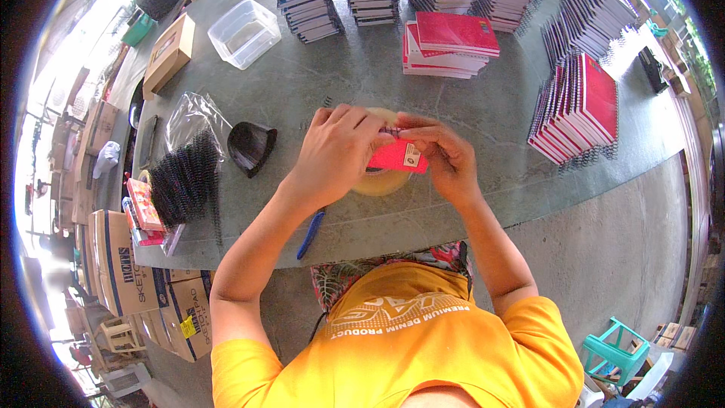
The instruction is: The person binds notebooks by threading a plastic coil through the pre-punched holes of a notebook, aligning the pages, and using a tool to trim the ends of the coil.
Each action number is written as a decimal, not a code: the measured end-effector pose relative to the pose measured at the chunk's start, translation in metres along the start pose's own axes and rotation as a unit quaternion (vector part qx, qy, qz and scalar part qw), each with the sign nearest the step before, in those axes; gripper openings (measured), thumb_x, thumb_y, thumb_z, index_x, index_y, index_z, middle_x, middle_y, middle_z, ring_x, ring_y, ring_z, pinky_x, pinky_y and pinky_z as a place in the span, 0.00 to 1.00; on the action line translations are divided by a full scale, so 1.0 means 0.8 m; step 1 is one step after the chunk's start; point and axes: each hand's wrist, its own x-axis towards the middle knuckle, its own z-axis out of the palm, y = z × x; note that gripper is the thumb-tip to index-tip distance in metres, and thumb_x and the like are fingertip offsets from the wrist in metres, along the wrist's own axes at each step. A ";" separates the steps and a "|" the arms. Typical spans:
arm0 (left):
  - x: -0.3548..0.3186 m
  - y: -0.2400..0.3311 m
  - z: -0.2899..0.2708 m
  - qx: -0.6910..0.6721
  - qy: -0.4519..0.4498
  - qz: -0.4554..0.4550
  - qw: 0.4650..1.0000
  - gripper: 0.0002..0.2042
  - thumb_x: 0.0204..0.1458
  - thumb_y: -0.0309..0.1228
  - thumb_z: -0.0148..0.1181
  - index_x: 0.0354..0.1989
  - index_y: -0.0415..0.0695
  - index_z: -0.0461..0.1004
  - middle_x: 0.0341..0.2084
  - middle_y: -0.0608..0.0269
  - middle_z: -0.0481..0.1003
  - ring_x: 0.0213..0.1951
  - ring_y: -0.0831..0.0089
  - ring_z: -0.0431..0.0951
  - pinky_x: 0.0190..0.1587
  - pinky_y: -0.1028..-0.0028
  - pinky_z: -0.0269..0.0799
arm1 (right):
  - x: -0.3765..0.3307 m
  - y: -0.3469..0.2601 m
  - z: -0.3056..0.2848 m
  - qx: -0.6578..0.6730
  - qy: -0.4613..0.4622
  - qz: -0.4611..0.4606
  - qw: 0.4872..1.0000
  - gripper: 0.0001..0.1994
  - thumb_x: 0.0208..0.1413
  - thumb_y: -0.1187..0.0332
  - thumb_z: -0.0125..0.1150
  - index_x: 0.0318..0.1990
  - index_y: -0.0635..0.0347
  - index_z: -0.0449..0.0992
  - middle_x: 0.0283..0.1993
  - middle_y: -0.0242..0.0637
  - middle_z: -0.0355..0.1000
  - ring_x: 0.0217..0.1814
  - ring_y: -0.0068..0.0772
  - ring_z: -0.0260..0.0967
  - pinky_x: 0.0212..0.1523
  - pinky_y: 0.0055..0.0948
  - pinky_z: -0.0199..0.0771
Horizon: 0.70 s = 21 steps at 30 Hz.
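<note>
A small red notebook point(393, 157) with a pale label on its cover is held over the table in front of me. My left hand point(332, 147) is closed on its left side, fingers bent over the top edge. Opposite it, my right hand point(450, 157) pinches the upper right edge. A bit of dark spiral coil shows between the fingertips; the rest is covered by my fingers. Beneath the notebook lies a large yellowish roll of tape point(380, 185), partly hidden. By my left forearm rests a blue-handled tool point(310, 234), its other end hidden.
Black spiral coils point(185, 185) and a black cup-like piece point(251, 147) lie to the left. Farther back are a clear plastic tub point(245, 34) and a cardboard box point(168, 54). Red notebooks point(453, 34) and another red notebook stack point(578, 109) stand right, with tall bound stacks behind.
</note>
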 end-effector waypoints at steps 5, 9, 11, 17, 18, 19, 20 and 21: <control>-0.001 -0.002 0.000 -0.006 -0.014 0.001 1.000 0.11 0.42 0.28 0.59 0.36 0.44 0.72 0.33 0.59 0.71 0.40 0.59 0.70 0.44 0.64 0.64 | -0.003 -0.010 -0.004 -0.128 0.050 0.021 0.990 0.06 0.53 0.71 0.58 0.39 0.56 0.76 0.37 0.38 0.74 0.44 0.29 0.71 0.43 0.29 0.70; 0.000 0.003 -0.002 -0.008 -0.007 0.009 1.000 0.11 0.42 0.29 0.60 0.36 0.44 0.72 0.32 0.59 0.71 0.40 0.59 0.70 0.44 0.64 0.64 | -0.008 -0.014 -0.016 -0.388 -0.002 -0.062 0.920 0.09 0.51 0.72 0.60 0.41 0.56 0.75 0.32 0.36 0.75 0.35 0.26 0.73 0.32 0.27 0.71; -0.003 -0.004 0.000 0.002 -0.044 0.027 0.999 0.13 0.41 0.30 0.61 0.36 0.44 0.71 0.34 0.59 0.70 0.41 0.58 0.70 0.44 0.63 0.64 | -0.010 -0.032 -0.008 -0.224 0.019 0.125 0.966 0.10 0.51 0.72 0.59 0.42 0.57 0.74 0.30 0.36 0.75 0.29 0.25 0.73 0.28 0.24 0.71; -0.002 0.006 0.007 0.015 -0.001 0.017 1.000 0.15 0.37 0.30 0.62 0.36 0.44 0.71 0.38 0.58 0.68 0.44 0.58 0.68 0.45 0.62 0.63 | -0.013 -0.017 0.002 -0.057 0.055 0.127 0.989 0.09 0.53 0.72 0.57 0.41 0.61 0.74 0.26 0.36 0.75 0.22 0.22 0.73 0.24 0.20 0.71; -0.002 0.006 0.006 0.007 0.008 0.017 1.000 0.15 0.36 0.30 0.63 0.36 0.44 0.71 0.37 0.58 0.68 0.44 0.58 0.68 0.45 0.62 0.63 | -0.013 -0.015 -0.001 -0.089 0.034 0.125 0.988 0.08 0.53 0.72 0.58 0.41 0.61 0.74 0.25 0.36 0.75 0.23 0.21 0.73 0.24 0.20 0.71; -0.002 0.007 0.002 -0.001 0.016 0.017 1.000 0.15 0.36 0.30 0.63 0.35 0.44 0.71 0.37 0.58 0.68 0.44 0.58 0.68 0.45 0.62 0.63 | -0.013 -0.015 0.000 -0.082 0.036 0.129 0.988 0.08 0.53 0.71 0.58 0.41 0.62 0.74 0.25 0.36 0.75 0.23 0.21 0.73 0.24 0.20 0.71; -0.002 0.007 0.000 -0.009 0.025 0.018 0.999 0.15 0.35 0.29 0.63 0.35 0.44 0.71 0.36 0.58 0.68 0.43 0.58 0.67 0.44 0.62 0.63 | -0.014 -0.014 0.000 -0.076 0.038 0.134 0.987 0.08 0.53 0.71 0.58 0.41 0.62 0.74 0.25 0.36 0.75 0.23 0.21 0.73 0.24 0.21 0.71; -0.002 0.005 -0.003 0.004 0.004 0.035 0.999 0.16 0.35 0.29 0.63 0.36 0.44 0.70 0.36 0.58 0.68 0.43 0.58 0.67 0.44 0.62 0.63 | -0.015 -0.014 0.001 -0.069 0.040 0.138 0.987 0.09 0.53 0.71 0.58 0.40 0.63 0.74 0.24 0.36 0.75 0.23 0.21 0.73 0.25 0.21 0.71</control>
